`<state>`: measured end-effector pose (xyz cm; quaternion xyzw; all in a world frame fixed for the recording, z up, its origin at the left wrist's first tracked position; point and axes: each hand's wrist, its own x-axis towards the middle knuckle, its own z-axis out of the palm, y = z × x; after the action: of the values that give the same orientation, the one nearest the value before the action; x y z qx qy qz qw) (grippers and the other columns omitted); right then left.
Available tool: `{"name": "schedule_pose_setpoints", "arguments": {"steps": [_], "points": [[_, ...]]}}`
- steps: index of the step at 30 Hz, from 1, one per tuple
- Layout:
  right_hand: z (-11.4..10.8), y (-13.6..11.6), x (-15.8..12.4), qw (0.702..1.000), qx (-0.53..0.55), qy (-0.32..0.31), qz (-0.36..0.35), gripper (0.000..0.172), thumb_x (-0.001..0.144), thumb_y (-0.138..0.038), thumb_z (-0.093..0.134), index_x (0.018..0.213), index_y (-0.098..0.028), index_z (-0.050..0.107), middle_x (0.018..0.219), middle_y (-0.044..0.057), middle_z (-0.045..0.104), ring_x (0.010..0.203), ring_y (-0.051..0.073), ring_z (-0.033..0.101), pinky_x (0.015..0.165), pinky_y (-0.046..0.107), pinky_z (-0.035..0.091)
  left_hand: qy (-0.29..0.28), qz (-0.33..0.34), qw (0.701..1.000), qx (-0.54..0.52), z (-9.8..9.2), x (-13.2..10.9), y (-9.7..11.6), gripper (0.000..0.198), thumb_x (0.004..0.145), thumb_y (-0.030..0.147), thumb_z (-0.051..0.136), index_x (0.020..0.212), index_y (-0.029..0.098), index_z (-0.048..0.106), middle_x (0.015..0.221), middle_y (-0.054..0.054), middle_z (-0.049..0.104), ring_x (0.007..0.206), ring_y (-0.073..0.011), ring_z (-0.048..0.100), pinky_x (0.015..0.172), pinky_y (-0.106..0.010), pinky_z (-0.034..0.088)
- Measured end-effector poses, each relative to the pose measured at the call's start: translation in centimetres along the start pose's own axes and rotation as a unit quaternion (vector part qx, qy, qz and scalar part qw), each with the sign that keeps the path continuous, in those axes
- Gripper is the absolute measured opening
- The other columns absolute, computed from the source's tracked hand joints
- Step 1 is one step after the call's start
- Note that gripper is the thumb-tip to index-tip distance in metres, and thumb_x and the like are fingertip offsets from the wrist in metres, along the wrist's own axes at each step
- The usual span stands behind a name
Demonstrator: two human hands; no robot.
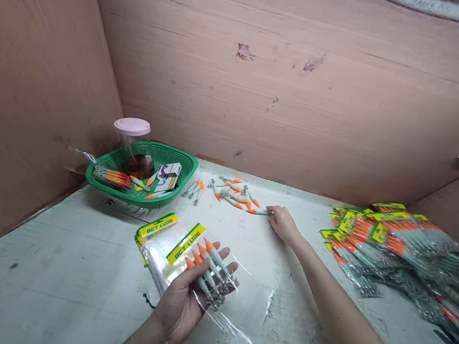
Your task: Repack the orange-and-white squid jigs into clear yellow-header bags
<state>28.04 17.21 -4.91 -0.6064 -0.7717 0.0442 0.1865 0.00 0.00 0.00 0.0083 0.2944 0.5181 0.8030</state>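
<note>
My left hand (185, 296) is palm up near the front of the white table (52, 261). It holds several orange-tipped fishing lures (210, 268) and a clear bag with a yellow BET LURE label (185, 243). More empty labelled bags (157, 227) lie just left of it. My right hand (283, 222) reaches far forward. Its fingers are closed on one lure (258, 212) at the edge of a loose scatter of lures (233, 191) by the back wall.
A green basket (180, 161) at the back left holds a pink-lidded jar (132, 134), lures and small cards. A large pile of packed lure bags (397, 245) fills the right side. Brown board walls enclose the table on three sides.
</note>
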Motion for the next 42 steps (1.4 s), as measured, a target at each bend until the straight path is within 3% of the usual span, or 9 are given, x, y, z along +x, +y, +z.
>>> {"name": "schedule_pose_setpoints", "arguments": {"steps": [5, 10, 15, 20, 26, 38, 42], "points": [[0.0, -0.9, -1.9, 0.999, 0.031, 0.009, -0.013, 0.021, 0.092, -0.033, 0.055, 0.102, -0.015, 0.06, 0.101, 0.005, 0.062, 0.088, 0.016, 0.061, 0.079, 0.036, 0.052, 0.005, -0.003, 1.0, 0.009, -0.3, 0.3, 0.0, 0.048, 0.087, 0.009, 0.053, 0.133, 0.014, 0.04, 0.123, -0.016, 0.062, 0.101, -0.0331, 0.065, 0.084, -0.049, 0.057], [-2.4, -4.1, -7.5, 0.993, 0.101, 0.049, -0.044, 0.017, 0.092, -0.028, 0.05, 0.095, -0.015, 0.061, 0.078, 0.002, 0.061, 0.068, 0.013, 0.06, 0.063, 0.028, 0.052, 0.005, 0.009, 1.0, 0.028, -0.6, 0.6, -0.1, 0.052, 0.087, 0.009, 0.054, 0.136, 0.015, 0.038, 0.127, -0.017, 0.059, 0.106, -0.0359, 0.062, 0.082, -0.052, 0.057], [-6.5, -9.2, -13.8, 0.978, 0.142, 0.108, -0.107, 0.018, 0.091, -0.021, 0.05, 0.106, -0.018, 0.059, 0.087, 0.005, 0.059, 0.074, 0.015, 0.058, 0.066, 0.028, 0.05, 0.0, 0.008, 0.999, 0.041, -0.8, 0.6, -0.2, 0.055, 0.086, 0.008, 0.055, 0.137, 0.014, 0.037, 0.128, -0.018, 0.058, 0.108, -0.0378, 0.061, 0.082, -0.052, 0.057], [-9.4, -12.7, -17.3, 0.96, 0.125, 0.175, -0.181, 0.037, 0.084, -0.004, 0.055, 0.118, -0.018, 0.056, 0.094, 0.009, 0.059, 0.085, 0.017, 0.058, 0.07, 0.028, 0.05, -0.002, 0.011, 0.999, 0.053, -0.9, 0.6, -0.4, 0.055, 0.086, 0.009, 0.054, 0.137, 0.014, 0.037, 0.128, -0.018, 0.058, 0.108, -0.0377, 0.06, 0.084, -0.053, 0.056], [-10.8, -14.0, -18.4, 0.958, 0.158, 0.17, -0.167, 0.034, 0.084, -0.005, 0.055, 0.116, -0.016, 0.058, 0.09, 0.008, 0.06, 0.082, 0.017, 0.06, 0.067, 0.026, 0.051, 0.002, 0.005, 0.998, 0.055, -0.7, 0.5, -0.4, 0.054, 0.086, 0.008, 0.054, 0.137, 0.015, 0.037, 0.129, -0.018, 0.057, 0.108, -0.0365, 0.061, 0.086, -0.054, 0.055], [-11.0, -14.8, -18.8, 0.954, 0.192, 0.163, -0.164, 0.034, 0.082, -0.003, 0.055, 0.113, -0.016, 0.06, 0.085, 0.007, 0.06, 0.077, 0.015, 0.06, 0.064, 0.025, 0.051, 0.008, 0.002, 0.998, 0.059, -0.8, 0.6, -0.5, 0.056, 0.085, 0.009, 0.056, 0.137, 0.017, 0.04, 0.128, -0.017, 0.059, 0.108, -0.0345, 0.062, 0.091, -0.054, 0.052], [-10.3, -14.4, -18.9, 0.959, 0.222, 0.136, -0.112, 0.029, 0.084, -0.01, 0.058, 0.111, -0.019, 0.061, 0.088, 0.006, 0.062, 0.08, 0.016, 0.061, 0.066, 0.024, 0.052, 0.007, -0.021, 0.997, 0.079, -0.9, 0.5, -0.8, 0.057, 0.084, 0.009, 0.058, 0.137, 0.016, 0.04, 0.126, -0.018, 0.06, 0.107, -0.0351, 0.062, 0.09, -0.053, 0.052]]}}
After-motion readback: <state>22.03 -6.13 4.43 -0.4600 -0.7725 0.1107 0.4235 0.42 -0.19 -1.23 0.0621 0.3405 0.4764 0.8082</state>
